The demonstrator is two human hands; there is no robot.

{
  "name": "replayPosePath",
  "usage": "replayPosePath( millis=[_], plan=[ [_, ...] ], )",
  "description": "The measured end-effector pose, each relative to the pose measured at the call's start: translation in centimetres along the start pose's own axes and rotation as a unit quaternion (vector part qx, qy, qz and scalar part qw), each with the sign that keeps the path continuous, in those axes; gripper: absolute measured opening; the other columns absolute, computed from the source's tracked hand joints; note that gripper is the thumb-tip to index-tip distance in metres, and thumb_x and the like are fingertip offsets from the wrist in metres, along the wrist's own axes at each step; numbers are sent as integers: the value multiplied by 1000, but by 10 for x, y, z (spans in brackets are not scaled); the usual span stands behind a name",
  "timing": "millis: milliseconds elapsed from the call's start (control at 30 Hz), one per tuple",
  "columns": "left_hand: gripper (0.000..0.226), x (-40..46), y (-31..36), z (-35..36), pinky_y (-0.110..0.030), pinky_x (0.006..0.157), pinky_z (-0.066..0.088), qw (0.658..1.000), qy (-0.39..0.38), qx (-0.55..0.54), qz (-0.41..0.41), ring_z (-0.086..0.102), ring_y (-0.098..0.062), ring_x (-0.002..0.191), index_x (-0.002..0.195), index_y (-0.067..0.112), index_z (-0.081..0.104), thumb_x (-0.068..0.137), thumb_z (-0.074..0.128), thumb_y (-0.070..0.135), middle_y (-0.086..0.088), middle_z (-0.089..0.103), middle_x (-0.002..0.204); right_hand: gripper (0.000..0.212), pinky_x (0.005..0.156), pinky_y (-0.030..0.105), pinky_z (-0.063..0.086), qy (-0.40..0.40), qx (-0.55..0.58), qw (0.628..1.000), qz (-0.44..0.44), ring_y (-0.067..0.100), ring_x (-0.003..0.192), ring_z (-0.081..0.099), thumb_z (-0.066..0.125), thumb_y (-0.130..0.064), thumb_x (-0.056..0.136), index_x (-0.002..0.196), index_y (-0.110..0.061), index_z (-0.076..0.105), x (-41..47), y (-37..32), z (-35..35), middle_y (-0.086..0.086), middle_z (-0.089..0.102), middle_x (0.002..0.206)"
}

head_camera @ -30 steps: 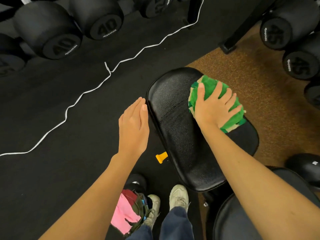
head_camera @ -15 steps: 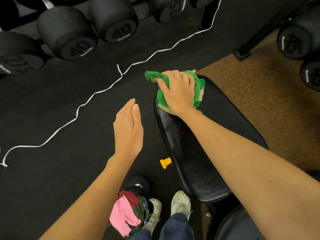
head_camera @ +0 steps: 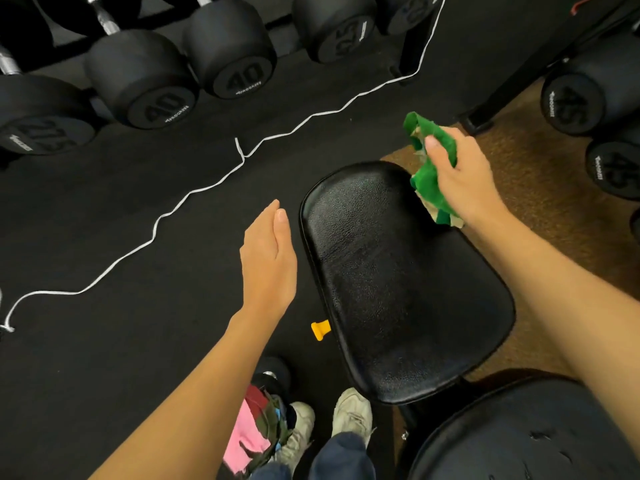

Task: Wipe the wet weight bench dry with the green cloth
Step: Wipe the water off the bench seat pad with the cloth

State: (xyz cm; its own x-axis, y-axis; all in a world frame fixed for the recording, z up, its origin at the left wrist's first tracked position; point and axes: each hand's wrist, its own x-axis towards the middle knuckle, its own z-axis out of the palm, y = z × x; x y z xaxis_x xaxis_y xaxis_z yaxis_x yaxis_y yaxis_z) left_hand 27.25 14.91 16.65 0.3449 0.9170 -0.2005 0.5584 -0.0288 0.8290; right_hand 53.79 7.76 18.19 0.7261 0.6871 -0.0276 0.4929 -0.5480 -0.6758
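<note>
Right hand (head_camera: 460, 178) clamped on the green cloth (head_camera: 429, 178), bunched in the grip, thumb pressed across its upper fold. Held over the far right corner of the bench (head_camera: 398, 282), lower folds hanging at the pad's edge; cannot tell whether touching the vinyl. Pale beige backing showing at the cloth's lower tip and near the top.

Left hand (head_camera: 268, 258) flat and empty, fingers together and straight, thumb tucked alongside, hovering just beside the left edge of the bench, apart from it, above the black rubber floor (head_camera: 121, 341).

Bench pad black, glossy, grained, rounded at the far end, widening toward the near end. Faint sheen across the middle; wet or dry, cannot tell. Yellow knob (head_camera: 320, 330) sticking out from under the pad's left side. Second black padded seat (head_camera: 536, 431) at the lower right, with small tears in its surface, partly under the right forearm.

White cord (head_camera: 194, 192) trailing in a crooked line across the floor from the upper right down to the left edge. Row of black dumbbells (head_camera: 239, 60) along the top, two ends marked 40, another at the far left with blurred digits. More dumbbells (head_camera: 571, 102) at the right, marked 45, over brown carpet (head_camera: 540, 188).

Pale sneakers (head_camera: 351, 412) and dark trouser legs at the bottom centre, next to a bundle of pink and dark cloths (head_camera: 252, 434) at the left hip.
</note>
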Motion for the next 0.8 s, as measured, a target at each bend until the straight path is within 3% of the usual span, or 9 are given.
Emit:
replayPosePath(
  millis=[133,200,267,333,400,567,800],
  plan=[
    [47,-4,-5,0,-25,113,23,1000,-3,4,-14,34,-2,135,141,21,44,104,25,41,10,45,143,53,104,52,34,-110,-93,989,-42,23,125,47,31,-65,86,129,-41,51,11,-2,42,-6,55,130],
    [34,-3,-7,-4,-25,107,28,1000,-5,-4,-22,43,9,120,123,35,55,104,26,39,17,55,124,45,109,46,26,-126,-150,974,-112,16,131,41,36,-56,92,129,-38,54,9,-15,67,-9,52,135],
    [26,2,-12,-8,-25,100,30,1000,-5,16,-23,48,9,107,107,41,55,104,29,35,15,57,108,38,113,42,15,-160,-186,952,-186,13,135,36,40,-49,97,129,-35,56,3,-36,86,-11,51,137],
    [34,8,-18,-13,-23,103,26,998,-18,62,-18,45,-7,123,129,23,54,103,34,32,6,55,130,38,115,42,10,-198,-209,922,-260,13,137,34,40,-50,97,128,-35,57,-7,-50,101,-12,51,137],
    [40,15,-19,-18,-21,103,24,996,-26,88,-17,41,-15,130,138,14,48,103,37,30,1,51,140,42,114,42,8,-226,-227,891,-322,15,138,33,36,-53,96,127,-35,58,-24,-56,108,-12,51,137],
    [40,34,-2,-28,-25,105,29,995,-35,95,15,45,-19,128,138,11,49,103,37,27,-5,54,137,43,114,43,13,-278,-235,810,-459,16,133,43,35,-53,93,109,-33,70,-90,-49,103,-13,64,122],
    [46,34,17,-15,-29,113,24,982,-156,108,6,35,-16,138,144,17,41,103,34,36,-1,44,147,39,118,41,12,-371,-208,743,-517,11,126,49,40,-49,97,107,-29,71,-157,-23,75,-15,68,112]
  ],
)
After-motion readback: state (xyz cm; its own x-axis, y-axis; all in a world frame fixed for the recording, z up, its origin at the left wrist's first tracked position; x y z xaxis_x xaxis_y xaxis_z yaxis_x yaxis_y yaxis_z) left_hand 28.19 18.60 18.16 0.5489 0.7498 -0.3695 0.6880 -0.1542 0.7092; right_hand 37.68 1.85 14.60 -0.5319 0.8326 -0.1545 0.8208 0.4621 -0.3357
